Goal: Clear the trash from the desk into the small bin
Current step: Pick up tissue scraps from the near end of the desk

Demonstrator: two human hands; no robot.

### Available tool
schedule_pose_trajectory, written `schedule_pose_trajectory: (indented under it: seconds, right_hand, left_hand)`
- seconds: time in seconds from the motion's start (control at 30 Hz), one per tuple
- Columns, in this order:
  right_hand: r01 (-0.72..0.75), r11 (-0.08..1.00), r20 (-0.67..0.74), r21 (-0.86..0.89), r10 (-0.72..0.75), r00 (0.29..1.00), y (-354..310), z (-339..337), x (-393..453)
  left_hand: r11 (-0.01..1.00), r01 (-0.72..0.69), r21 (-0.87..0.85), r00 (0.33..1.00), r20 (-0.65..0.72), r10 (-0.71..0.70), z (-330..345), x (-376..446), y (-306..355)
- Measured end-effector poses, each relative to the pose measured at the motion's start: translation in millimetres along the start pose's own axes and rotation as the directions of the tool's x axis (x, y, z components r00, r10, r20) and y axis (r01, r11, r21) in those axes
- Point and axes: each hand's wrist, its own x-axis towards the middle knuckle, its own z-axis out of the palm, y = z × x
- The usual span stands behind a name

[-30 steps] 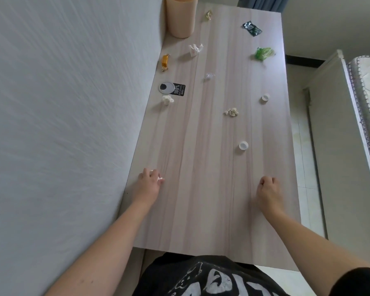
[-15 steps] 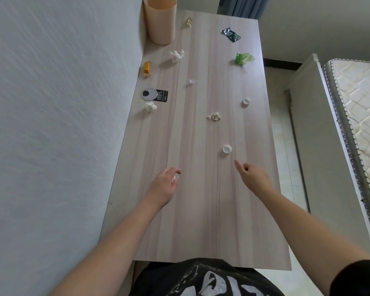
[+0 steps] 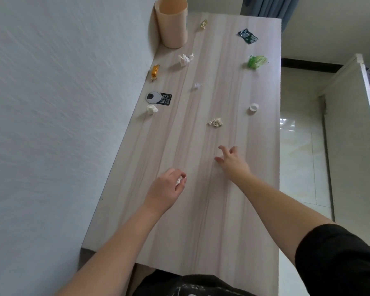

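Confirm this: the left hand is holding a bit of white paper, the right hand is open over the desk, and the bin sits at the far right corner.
Wrong on the bin: the head view shows it at the far left corner of the desk, against the wall. The rest holds: the left hand is closed on a bit of white paper, and the right hand is open over the desk.

A: What is the white thing in the left hand?
B: Mostly hidden by its fingers; only a bit shows.
A: And under the right hand?
B: Can't tell. The bin top is cut off too.
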Motion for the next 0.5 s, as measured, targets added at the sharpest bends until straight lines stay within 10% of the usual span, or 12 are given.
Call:
schedule_pose_trajectory:
  seconds: [0.13,0.5]
  right_hand:
    - [0.148,0.970,0.126,-0.194,-0.125,0.984,10,12,-4]
    - [0.035,0.966,0.053,0.258,-0.050,0.997,58,-9,-85]
  left_hand:
    - [0.998,0.055,0.032,0.998,-0.045,-0.054,9,-7,23]
    - [0.996,0.084,0.016,0.996,-0.028,-0.083,41,-41,81]
